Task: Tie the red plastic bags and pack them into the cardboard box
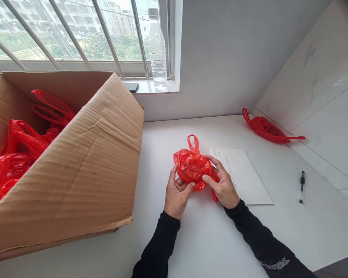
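A crumpled red plastic bag (193,166) is held in front of me above the white table, one handle loop sticking up at its far side. My left hand (177,195) grips its near left edge between thumb and fingers. On the right side, my right hand (222,184) pinches the same bag, thumb on top and fingers around its edge. A loose end of the bag hangs below my right hand. Whatever may be inside the bag cannot be made out. Partly behind my right hand lies a white sheet or pad of paper (246,173) with printed marks.
A large open cardboard box (104,143) with several red bags (26,143) inside stands at left. Another red bag (268,129) lies against the tiled wall. A pen (302,187) rests at right. A plastic bottle (158,50) and a dark phone (132,87) are on the windowsill.
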`<state>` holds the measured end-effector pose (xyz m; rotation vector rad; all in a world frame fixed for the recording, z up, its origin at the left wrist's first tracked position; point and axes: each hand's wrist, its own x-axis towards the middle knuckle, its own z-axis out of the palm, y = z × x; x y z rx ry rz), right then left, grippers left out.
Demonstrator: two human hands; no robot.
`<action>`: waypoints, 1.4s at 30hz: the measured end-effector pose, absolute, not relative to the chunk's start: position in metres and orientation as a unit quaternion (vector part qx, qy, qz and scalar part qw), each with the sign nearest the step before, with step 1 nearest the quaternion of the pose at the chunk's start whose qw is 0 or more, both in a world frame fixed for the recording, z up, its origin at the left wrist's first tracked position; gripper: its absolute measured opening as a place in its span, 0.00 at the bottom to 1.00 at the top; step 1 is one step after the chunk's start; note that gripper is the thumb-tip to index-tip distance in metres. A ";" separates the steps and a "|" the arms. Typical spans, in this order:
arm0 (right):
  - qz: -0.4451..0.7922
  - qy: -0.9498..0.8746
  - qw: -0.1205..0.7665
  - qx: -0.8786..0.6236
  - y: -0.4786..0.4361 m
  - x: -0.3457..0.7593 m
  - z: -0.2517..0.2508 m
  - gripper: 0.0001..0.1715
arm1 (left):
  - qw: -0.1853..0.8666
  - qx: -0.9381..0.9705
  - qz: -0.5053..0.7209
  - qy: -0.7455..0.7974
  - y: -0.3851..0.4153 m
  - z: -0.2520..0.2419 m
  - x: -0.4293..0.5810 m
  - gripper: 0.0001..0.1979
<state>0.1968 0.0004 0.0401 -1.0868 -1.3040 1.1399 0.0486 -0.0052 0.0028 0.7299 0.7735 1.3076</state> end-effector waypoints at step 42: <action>0.410 -0.534 0.438 -0.596 -0.011 0.207 0.004 0.26 | 0.581 0.297 0.654 0.383 -0.022 -0.001 0.043 0.15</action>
